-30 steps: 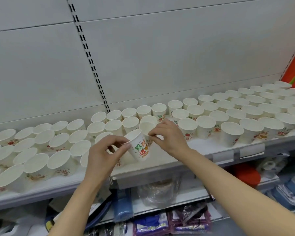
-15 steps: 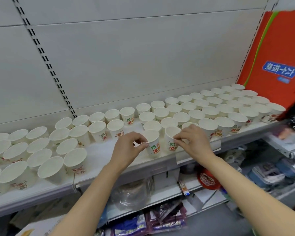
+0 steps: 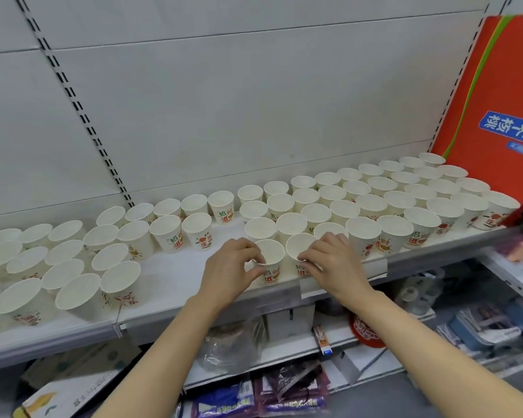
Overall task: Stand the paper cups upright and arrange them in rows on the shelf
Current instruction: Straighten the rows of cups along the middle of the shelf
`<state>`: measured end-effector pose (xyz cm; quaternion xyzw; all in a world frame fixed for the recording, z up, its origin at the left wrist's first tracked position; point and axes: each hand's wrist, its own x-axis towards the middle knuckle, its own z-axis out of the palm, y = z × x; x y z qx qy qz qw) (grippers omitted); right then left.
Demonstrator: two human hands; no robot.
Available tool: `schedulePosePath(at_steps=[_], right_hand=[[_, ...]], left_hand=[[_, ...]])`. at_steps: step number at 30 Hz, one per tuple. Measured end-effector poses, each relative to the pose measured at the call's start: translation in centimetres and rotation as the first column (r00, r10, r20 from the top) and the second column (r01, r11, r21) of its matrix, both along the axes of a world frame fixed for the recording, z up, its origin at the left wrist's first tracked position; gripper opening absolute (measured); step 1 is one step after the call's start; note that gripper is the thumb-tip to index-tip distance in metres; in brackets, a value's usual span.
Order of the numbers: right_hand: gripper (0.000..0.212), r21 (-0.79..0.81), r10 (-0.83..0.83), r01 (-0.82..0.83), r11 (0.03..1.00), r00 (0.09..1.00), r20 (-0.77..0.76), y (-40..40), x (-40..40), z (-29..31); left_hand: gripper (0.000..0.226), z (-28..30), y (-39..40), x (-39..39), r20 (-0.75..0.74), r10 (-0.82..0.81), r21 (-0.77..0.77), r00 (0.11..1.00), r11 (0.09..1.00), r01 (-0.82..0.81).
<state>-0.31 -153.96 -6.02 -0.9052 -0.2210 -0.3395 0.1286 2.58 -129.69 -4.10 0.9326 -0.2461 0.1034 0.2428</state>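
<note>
Since half a second ago both cups have settled upright at the front edge of the white shelf [image 3: 175,285], and I see my left hand [image 3: 228,274] pinching the rim of the left paper cup [image 3: 269,260] between thumb and fingers, closed on it. My right hand [image 3: 329,260] curls round the right paper cup [image 3: 299,253], fingers clamped on its rim and wall. These two cups stand just beside each other, touching or nearly so, directly in front of the ordered rows of cups [image 3: 375,200] that run to the right toward an orange carton [image 3: 495,95] leaning against the back panel. To the left, a looser cluster of cups [image 3: 67,260] stands, several tilted, well apart from the pair I hold. Below the shelf I see a clear plastic bag [image 3: 227,345] and packaged goods, too blurred to name.
</note>
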Motion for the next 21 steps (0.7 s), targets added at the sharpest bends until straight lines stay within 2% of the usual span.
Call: schedulePosePath(at_steps=[3,7,11,14,16,19,21], right_hand=[[0.009,0.006,0.025,-0.025,1.0,1.0,-0.012,0.5,0.4,0.0],[0.013,0.062,0.043,-0.044,0.997,0.999,0.028,0.7,0.5,-0.3],[0.013,0.147,0.043,-0.063,0.987,0.99,0.134,1.3,1.1,0.9],[0.01,0.136,0.059,-0.084,0.987,0.983,0.174,2.9,2.9,2.5],[0.007,0.106,0.071,-0.091,0.99,0.982,0.177,4.4,4.8,3.3],[0.006,0.05,0.063,-0.07,0.996,0.989,0.131,7.1,8.5,4.1],[0.006,0.022,0.035,-0.037,0.999,0.997,0.062,8.9,11.1,4.4]], left_hand=[[0.01,0.1,0.0,0.0,-0.007,0.04,0.016,0.999,0.999,-0.04],[0.028,0.8,0.8,-0.9,-0.008,0.04,-0.006,0.999,0.999,-0.04],[0.017,1.7,4.6,0.1,0.078,0.276,-0.046,0.958,0.961,-0.273],[0.014,2.4,7.9,2.9,0.085,0.411,0.046,0.908,0.909,-0.415],[0.023,2.6,8.9,5.2,0.068,0.405,0.135,0.912,0.902,-0.41],[0.039,2.8,9.0,7.8,0.014,0.324,0.269,0.946,0.91,-0.315],[0.04,2.6,8.9,9.0,-0.018,0.263,0.3,0.965,0.922,-0.246]])
